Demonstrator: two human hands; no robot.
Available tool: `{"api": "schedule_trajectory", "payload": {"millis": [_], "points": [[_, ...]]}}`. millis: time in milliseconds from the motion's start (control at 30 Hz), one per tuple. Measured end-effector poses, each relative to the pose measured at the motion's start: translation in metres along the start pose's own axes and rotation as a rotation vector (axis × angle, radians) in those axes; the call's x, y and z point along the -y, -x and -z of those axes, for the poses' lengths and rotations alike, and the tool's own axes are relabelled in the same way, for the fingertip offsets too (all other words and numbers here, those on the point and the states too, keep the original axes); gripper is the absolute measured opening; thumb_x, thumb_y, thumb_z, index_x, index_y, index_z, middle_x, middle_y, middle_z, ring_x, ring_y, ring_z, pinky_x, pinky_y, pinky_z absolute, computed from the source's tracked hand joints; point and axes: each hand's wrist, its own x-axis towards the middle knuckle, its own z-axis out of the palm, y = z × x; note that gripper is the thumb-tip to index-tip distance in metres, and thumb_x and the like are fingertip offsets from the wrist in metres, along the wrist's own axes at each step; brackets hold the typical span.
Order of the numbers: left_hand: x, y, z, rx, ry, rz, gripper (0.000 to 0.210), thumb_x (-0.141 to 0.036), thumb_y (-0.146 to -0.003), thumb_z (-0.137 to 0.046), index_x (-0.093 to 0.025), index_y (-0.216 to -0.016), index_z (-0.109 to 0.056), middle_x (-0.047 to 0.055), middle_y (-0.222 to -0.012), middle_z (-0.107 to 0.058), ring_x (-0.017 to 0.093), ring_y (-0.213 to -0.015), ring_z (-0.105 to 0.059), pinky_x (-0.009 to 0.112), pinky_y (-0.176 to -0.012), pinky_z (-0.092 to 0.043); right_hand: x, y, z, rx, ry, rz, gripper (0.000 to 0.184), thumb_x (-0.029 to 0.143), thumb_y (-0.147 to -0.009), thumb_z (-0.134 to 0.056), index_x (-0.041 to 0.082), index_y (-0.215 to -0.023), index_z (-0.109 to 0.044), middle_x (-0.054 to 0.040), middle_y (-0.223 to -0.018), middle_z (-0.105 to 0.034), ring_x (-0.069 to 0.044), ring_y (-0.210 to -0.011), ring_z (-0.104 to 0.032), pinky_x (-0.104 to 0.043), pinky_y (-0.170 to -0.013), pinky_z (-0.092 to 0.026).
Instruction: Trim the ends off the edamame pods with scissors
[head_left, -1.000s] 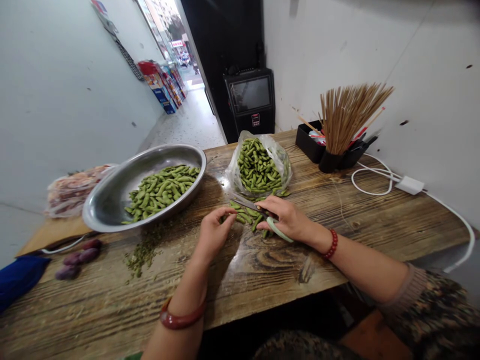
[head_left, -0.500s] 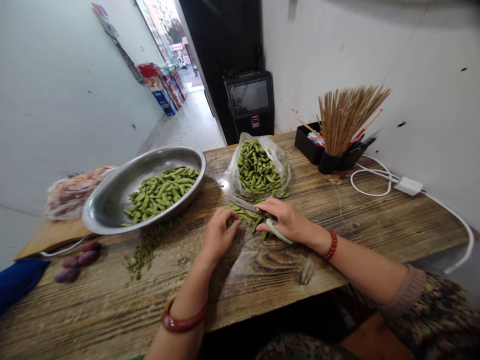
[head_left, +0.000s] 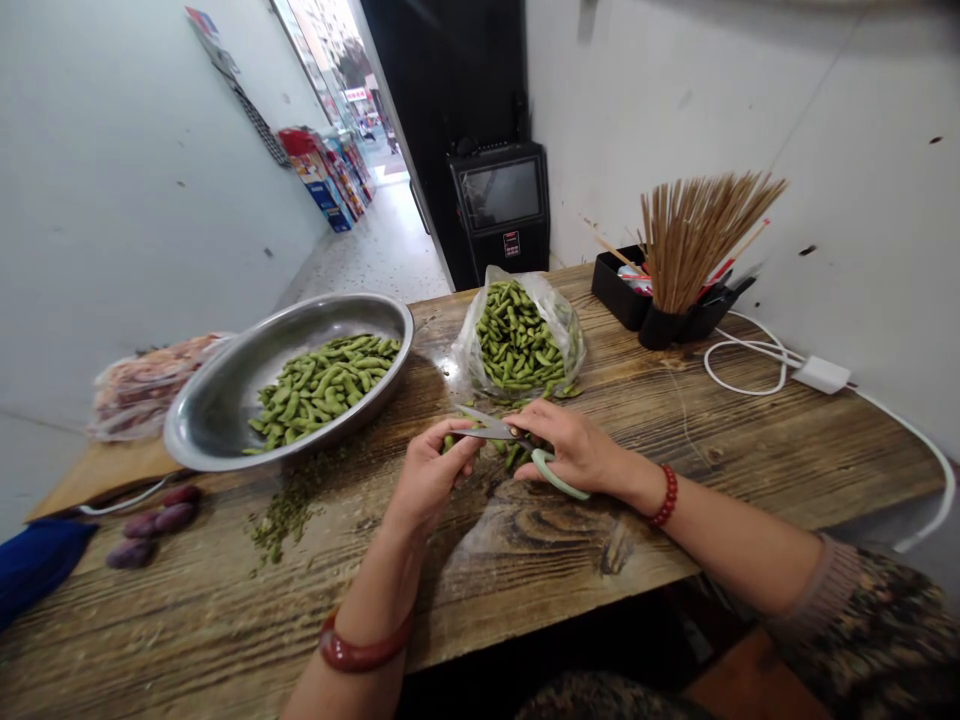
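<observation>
My right hand (head_left: 566, 445) grips a pair of scissors (head_left: 556, 474) with pale green handles, its blades parted and pointing left. My left hand (head_left: 431, 475) pinches a green edamame pod (head_left: 449, 442), which shows only in part beside the blade tips. Beneath the scissors, a few loose pods (head_left: 511, 455) lie on the wooden table, partly covered by my right hand. Just beyond my hands stands an open clear plastic bag (head_left: 466, 350) full of pods. To the left, a wide steel basin (head_left: 217, 400) holds a heap of pods.
Small green trimmings (head_left: 281, 515) are scattered below the basin. Several purple-red fruits (head_left: 161, 518) and a blue cloth (head_left: 49, 555) lie at the left. Bundled wooden skewers (head_left: 690, 245) stand in a black holder, with a white cable (head_left: 750, 385) beside it. Bagged meat (head_left: 154, 385) sits behind the basin.
My left hand has turned and lifted slightly, bringing a pod up to the blades. The scissors have opened wider and tilted, their tips now meeting my left fingers.
</observation>
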Motion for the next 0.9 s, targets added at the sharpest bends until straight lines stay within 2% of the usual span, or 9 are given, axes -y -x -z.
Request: {"api": "schedule_trajectory", "payload": {"millis": [367,900], "points": [[-0.0007,0.0026,-0.0053,0.041,-0.002,0.001,0.025,-0.033,-0.068,-0.075,-0.014,-0.080,-0.064,-0.005,-0.048,-0.049,0.005,-0.041,-0.038,0.016,-0.039,-0.025,0.0012,0.0002,-0.0019,0.016,-0.049,0.028,0.064,0.038,-0.074,-0.075,0.016,-0.128,-0.050,-0.0104,-0.103,-0.057,-0.022,-0.093,-0.057,-0.034,-0.082,-0.049],[-0.0031,0.0029,-0.0038,0.045,-0.004,-0.015,0.021,-0.031,-0.069,-0.074,-0.015,-0.081,-0.067,-0.005,-0.052,-0.048,0.005,-0.043,-0.035,0.018,-0.041,-0.024,0.0061,0.0002,0.0020,0.055,-0.022,-0.006,0.053,0.034,-0.079,-0.070,0.017,-0.126,-0.052,-0.0092,-0.100,-0.058,-0.020,-0.088,-0.058,-0.031,-0.078,-0.049]]}}
